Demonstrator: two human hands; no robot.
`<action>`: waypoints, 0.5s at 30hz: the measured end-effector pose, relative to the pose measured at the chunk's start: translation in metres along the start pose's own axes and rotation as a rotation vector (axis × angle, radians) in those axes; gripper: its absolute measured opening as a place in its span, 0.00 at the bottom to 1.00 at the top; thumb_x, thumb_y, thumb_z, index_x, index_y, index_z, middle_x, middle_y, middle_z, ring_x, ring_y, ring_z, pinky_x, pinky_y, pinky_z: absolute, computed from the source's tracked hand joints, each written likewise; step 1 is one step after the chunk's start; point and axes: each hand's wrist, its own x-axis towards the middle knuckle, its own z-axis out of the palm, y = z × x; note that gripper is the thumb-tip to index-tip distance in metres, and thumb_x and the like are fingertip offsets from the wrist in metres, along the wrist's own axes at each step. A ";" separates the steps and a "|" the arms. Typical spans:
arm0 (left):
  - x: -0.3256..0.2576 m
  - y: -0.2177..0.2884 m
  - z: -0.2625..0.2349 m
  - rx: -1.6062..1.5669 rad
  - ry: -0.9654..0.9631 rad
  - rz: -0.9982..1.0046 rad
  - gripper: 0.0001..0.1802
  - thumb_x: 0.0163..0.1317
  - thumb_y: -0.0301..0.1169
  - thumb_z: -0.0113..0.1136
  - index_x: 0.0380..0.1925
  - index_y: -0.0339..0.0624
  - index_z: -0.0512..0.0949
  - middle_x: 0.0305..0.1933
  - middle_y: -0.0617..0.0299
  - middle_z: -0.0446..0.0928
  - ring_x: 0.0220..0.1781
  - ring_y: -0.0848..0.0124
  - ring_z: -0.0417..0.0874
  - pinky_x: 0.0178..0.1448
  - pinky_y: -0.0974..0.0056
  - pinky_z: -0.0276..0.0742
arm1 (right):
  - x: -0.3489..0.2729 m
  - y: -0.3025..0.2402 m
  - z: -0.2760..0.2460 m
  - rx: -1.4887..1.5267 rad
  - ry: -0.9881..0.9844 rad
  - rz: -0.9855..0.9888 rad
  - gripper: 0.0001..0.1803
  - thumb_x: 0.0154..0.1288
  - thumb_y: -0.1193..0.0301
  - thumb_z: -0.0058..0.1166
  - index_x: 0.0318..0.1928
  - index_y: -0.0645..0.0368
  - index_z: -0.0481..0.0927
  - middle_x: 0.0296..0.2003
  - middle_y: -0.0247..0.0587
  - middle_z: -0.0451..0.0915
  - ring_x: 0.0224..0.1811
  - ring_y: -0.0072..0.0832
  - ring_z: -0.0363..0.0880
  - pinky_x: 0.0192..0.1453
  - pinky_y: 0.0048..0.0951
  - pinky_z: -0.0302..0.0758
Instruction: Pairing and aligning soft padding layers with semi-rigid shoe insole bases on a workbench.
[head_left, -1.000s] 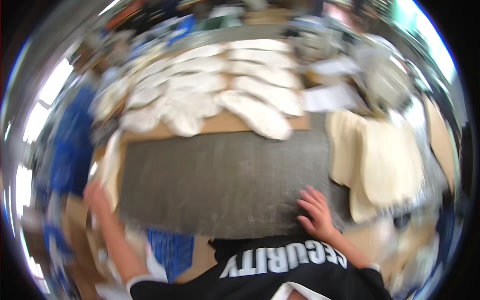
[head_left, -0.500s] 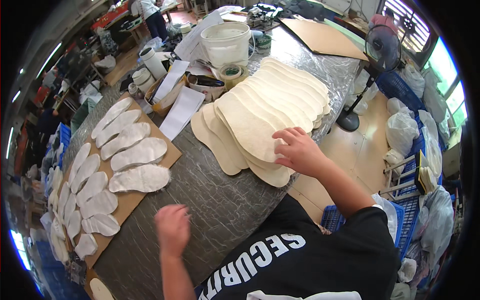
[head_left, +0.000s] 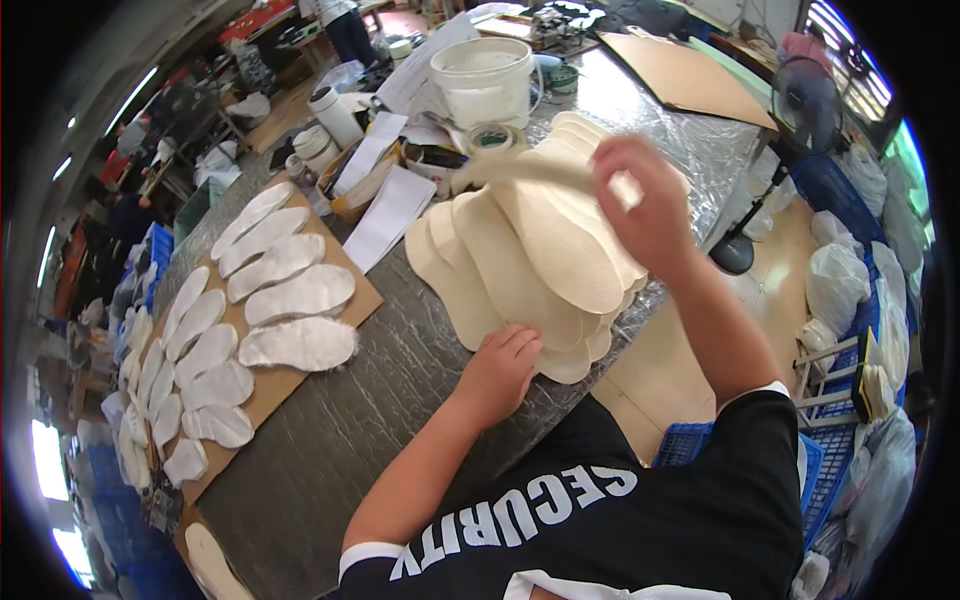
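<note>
A fanned stack of cream sole-shaped felt pieces [head_left: 520,270] lies on the grey worktable [head_left: 380,400]. My left hand [head_left: 498,365] rests on the near edge of that stack, fingers curled over the lowest pieces. Lifted above the stack, my right hand [head_left: 645,210] pinches one cream piece [head_left: 530,170], which is blurred and stretches toward the left. Further left, a brown board [head_left: 355,300] carries rows of white-coated soles [head_left: 295,295].
A white bucket [head_left: 485,80], a tape roll [head_left: 487,138], papers [head_left: 390,210] and bottles [head_left: 335,115] crowd the table's far end. A floor fan [head_left: 800,100] and white sacks [head_left: 840,290] stand at the right, a blue crate [head_left: 830,480] by my side.
The view swung right from the board toward the cream stack. My right hand rose off the stack with one piece. My left hand moved from the bare table onto the stack's near edge.
</note>
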 end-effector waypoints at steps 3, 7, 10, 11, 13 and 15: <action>-0.002 -0.001 -0.010 -0.196 0.178 -0.284 0.21 0.51 0.25 0.68 0.46 0.36 0.75 0.49 0.52 0.77 0.54 0.57 0.77 0.57 0.56 0.72 | 0.043 -0.026 -0.005 0.013 -0.002 -0.084 0.04 0.57 0.82 0.56 0.29 0.64 0.75 0.37 0.41 0.78 0.39 0.32 0.78 0.46 0.28 0.73; 0.001 -0.006 -0.053 0.091 0.751 -0.319 0.38 0.48 0.33 0.76 0.57 0.36 0.66 0.59 0.46 0.69 0.57 0.51 0.72 0.60 0.53 0.70 | 0.053 -0.059 0.018 0.331 -0.158 -0.048 0.04 0.55 0.79 0.57 0.28 0.63 0.74 0.35 0.41 0.79 0.33 0.35 0.79 0.39 0.30 0.75; 0.015 -0.012 -0.092 0.145 0.878 -0.043 0.43 0.48 0.35 0.77 0.60 0.37 0.62 0.63 0.45 0.63 0.58 0.50 0.70 0.62 0.52 0.69 | 0.047 -0.072 0.037 0.381 -0.250 -0.037 0.04 0.55 0.79 0.57 0.29 0.63 0.75 0.36 0.42 0.79 0.32 0.35 0.79 0.40 0.32 0.75; 0.012 -0.014 -0.098 0.156 0.885 -0.051 0.43 0.48 0.35 0.77 0.60 0.37 0.62 0.63 0.45 0.63 0.58 0.50 0.70 0.62 0.52 0.69 | 0.043 -0.073 0.041 0.386 -0.325 -0.069 0.04 0.55 0.79 0.58 0.30 0.64 0.75 0.35 0.43 0.78 0.33 0.36 0.79 0.40 0.33 0.75; 0.009 -0.018 -0.108 -0.210 0.884 -0.120 0.32 0.53 0.35 0.74 0.55 0.36 0.69 0.58 0.49 0.70 0.57 0.56 0.72 0.62 0.54 0.68 | 0.034 -0.081 0.046 0.479 -0.418 -0.092 0.04 0.56 0.79 0.59 0.31 0.64 0.76 0.36 0.43 0.78 0.35 0.38 0.78 0.40 0.32 0.76; -0.005 -0.022 -0.123 -0.310 0.746 -0.269 0.25 0.57 0.35 0.70 0.50 0.36 0.72 0.53 0.51 0.74 0.54 0.60 0.75 0.58 0.58 0.71 | 0.028 -0.084 0.050 0.493 -0.433 -0.067 0.07 0.56 0.80 0.62 0.33 0.64 0.77 0.37 0.41 0.78 0.37 0.36 0.79 0.41 0.32 0.76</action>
